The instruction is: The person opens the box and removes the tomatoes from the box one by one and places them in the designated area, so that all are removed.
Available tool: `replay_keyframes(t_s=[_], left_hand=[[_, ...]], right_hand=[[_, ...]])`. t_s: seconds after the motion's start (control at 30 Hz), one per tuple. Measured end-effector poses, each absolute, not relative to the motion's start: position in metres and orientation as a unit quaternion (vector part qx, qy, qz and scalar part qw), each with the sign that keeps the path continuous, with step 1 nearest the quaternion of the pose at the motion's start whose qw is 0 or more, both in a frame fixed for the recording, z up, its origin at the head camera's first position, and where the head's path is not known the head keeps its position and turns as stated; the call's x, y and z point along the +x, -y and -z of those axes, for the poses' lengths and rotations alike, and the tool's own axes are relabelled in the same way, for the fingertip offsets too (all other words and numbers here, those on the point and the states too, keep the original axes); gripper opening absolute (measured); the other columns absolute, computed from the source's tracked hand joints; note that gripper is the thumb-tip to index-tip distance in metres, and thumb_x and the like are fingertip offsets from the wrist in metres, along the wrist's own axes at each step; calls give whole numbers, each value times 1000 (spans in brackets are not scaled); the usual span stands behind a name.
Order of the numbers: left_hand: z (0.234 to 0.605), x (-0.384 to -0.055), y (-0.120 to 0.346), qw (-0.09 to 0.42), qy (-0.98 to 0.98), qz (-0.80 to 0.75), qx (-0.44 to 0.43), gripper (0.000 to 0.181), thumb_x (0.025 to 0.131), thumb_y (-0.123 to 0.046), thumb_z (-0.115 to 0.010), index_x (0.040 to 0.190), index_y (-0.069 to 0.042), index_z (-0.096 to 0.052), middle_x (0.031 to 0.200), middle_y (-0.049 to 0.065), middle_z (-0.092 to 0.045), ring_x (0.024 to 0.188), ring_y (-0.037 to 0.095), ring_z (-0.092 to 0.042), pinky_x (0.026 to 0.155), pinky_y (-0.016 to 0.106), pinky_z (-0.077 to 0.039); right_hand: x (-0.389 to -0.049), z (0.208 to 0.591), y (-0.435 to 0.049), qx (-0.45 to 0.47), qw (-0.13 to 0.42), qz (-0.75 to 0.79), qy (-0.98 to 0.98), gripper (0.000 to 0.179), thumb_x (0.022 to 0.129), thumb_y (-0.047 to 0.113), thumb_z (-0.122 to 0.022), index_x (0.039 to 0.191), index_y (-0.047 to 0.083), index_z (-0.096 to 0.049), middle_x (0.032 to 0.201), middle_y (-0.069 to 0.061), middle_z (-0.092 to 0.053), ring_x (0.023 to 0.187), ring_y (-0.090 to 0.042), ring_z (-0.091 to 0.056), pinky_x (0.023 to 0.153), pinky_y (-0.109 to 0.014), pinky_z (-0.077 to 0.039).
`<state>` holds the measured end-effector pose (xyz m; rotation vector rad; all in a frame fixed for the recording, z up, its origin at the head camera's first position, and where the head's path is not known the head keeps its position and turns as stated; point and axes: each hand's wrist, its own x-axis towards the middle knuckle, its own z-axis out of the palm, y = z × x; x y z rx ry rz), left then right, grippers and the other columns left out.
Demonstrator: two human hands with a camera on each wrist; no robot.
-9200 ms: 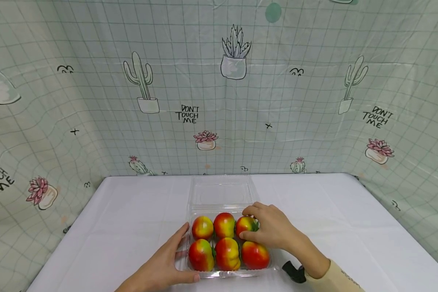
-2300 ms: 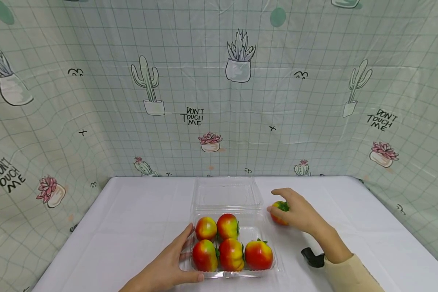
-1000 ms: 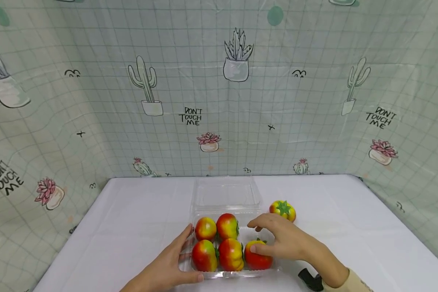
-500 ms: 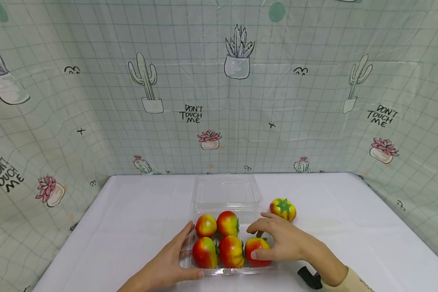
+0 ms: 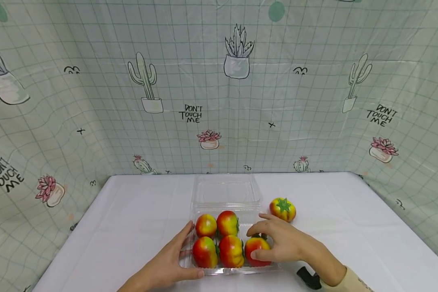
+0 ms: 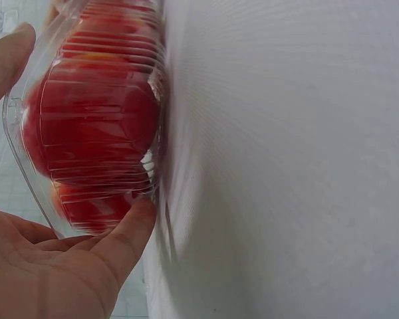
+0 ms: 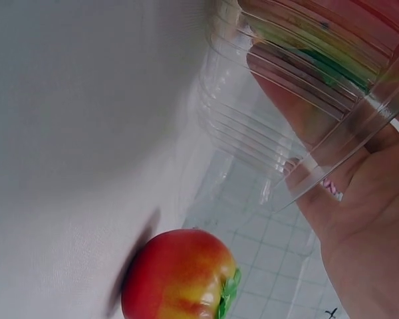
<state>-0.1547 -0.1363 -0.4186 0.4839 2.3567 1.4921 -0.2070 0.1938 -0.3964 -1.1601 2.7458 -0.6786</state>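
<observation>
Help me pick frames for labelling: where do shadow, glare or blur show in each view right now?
Head: even light, fruits fairly crisp, though the clear lid fades into the white tablecloth; left wrist: bright streaks on the container's ribbed wall, a soft shadow on the white tablecloth; right wrist: dimmer, a dark shadow beside the loose fruit, while the fruit inside looks smeared through ribbed plastic.

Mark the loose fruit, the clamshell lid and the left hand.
Loose fruit [image 7: 176, 276], right wrist view: red-and-yellow skin.
Clamshell lid [image 5: 226, 192], head view: clear flat panel.
Left hand [image 5: 167, 260], head view: back of the hand.
</observation>
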Motion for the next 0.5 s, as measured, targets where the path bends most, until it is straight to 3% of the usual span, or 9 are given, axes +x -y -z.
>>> replay_keyframes(t_s=[0.2, 0.5], left_hand=[[418, -155, 137, 157, -824, -519, 165, 110, 76, -38, -80, 154, -12, -7, 157, 18, -15, 136, 38, -33, 98, 41, -46], [416, -154, 137, 157, -823, -520, 165, 111, 76, -39, -80, 154, -11, -7, 157, 18, -14, 136, 38, -33, 98, 41, -45]], right_hand=[[-206, 396, -193, -381, 43, 218, -897, 30, 83, 46, -64, 106, 27, -68, 102, 25, -61, 120, -23, -52, 110, -59, -25], [-204, 394, -193, -369, 48, 222, -901, 25, 82, 45, -65, 104, 32, -67, 100, 25, -61, 125, -29, -47, 107, -60, -31]])
